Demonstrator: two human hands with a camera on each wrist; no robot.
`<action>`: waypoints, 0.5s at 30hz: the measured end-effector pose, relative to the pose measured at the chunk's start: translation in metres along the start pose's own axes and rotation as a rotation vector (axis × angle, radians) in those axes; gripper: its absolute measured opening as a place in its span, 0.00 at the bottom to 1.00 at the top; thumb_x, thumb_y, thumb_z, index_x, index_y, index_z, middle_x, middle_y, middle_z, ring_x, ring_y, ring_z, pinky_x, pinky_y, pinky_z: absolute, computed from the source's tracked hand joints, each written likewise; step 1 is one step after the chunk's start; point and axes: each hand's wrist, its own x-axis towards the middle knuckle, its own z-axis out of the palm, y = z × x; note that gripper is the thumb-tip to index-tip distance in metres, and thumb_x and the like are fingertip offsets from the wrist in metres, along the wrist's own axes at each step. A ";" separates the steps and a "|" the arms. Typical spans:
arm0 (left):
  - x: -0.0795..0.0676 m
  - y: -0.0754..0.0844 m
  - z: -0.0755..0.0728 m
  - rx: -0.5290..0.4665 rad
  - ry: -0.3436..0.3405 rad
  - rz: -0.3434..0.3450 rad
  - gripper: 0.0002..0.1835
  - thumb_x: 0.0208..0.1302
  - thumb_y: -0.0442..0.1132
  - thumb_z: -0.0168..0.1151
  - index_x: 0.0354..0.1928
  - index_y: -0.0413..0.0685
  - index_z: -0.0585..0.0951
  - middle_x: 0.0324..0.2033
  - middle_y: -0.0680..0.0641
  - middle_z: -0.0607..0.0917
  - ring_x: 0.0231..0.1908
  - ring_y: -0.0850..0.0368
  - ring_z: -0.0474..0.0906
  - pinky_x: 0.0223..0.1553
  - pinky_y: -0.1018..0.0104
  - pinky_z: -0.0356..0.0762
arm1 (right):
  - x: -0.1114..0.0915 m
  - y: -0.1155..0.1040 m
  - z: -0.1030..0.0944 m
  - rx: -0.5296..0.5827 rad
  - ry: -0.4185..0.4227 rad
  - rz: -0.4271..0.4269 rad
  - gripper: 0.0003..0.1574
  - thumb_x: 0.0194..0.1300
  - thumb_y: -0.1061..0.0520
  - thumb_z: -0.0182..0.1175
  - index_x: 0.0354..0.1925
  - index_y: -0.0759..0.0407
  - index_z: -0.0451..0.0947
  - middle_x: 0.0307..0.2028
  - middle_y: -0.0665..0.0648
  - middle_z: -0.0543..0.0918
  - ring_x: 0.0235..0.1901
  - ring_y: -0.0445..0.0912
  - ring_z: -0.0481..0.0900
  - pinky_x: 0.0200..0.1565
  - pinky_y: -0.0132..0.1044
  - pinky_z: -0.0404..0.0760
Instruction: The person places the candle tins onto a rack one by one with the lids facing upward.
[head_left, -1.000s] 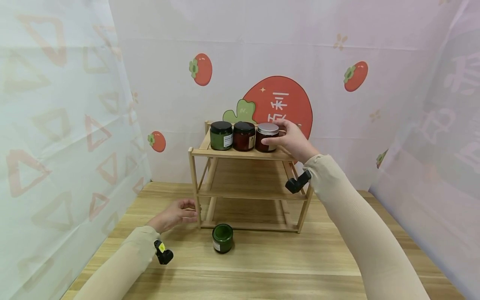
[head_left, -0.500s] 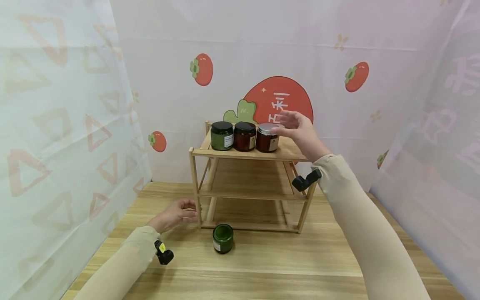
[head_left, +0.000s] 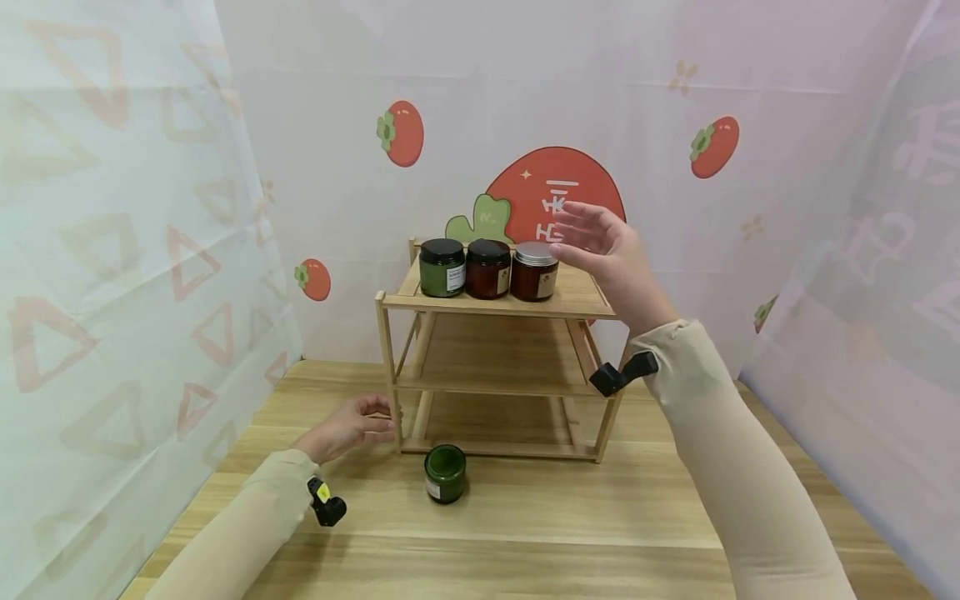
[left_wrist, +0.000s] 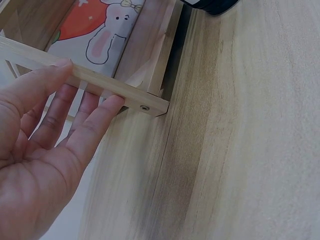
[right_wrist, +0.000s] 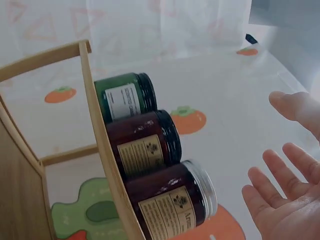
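On the top shelf of a wooden rack, three jars stand side by side: a green jar with a black lid, a dark red-brown jar with a black lid and a similar jar with a silver lid. My right hand hovers just right of the silver lid, fingers spread and holding nothing; the right wrist view shows a gap between them. Low on the left, my left hand holds the rack's front leg, thumb on one side and fingertips at the other.
An open green jar stands on the wood-grain table, in front of the rack's left part. White printed cloth hangs behind and at both sides. Each wrist carries a small black camera.
My right hand has let go of the silver-lidded jar and moved up and to the right, its fingers spreading. That jar stays on the shelf. The left hand keeps its place.
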 end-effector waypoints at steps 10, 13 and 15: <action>0.000 0.001 0.002 0.004 0.009 0.003 0.13 0.65 0.27 0.58 0.48 0.38 0.69 0.45 0.46 0.75 0.46 0.56 0.77 0.59 0.50 0.78 | -0.031 -0.001 0.016 0.003 -0.094 -0.049 0.36 0.61 0.61 0.67 0.65 0.60 0.66 0.63 0.60 0.73 0.64 0.52 0.70 0.65 0.36 0.73; 0.000 0.000 0.002 0.003 0.013 0.000 0.13 0.65 0.26 0.58 0.49 0.37 0.69 0.45 0.46 0.75 0.46 0.56 0.77 0.60 0.49 0.77 | -0.039 0.001 0.021 0.018 -0.118 -0.051 0.36 0.61 0.63 0.66 0.65 0.60 0.66 0.63 0.60 0.72 0.64 0.52 0.70 0.65 0.37 0.73; 0.000 0.000 0.002 0.001 0.014 -0.003 0.13 0.65 0.26 0.58 0.49 0.37 0.68 0.46 0.46 0.75 0.46 0.56 0.77 0.60 0.49 0.77 | -0.044 0.003 0.025 0.027 -0.135 -0.059 0.35 0.61 0.64 0.66 0.65 0.61 0.66 0.63 0.62 0.72 0.63 0.51 0.71 0.66 0.40 0.72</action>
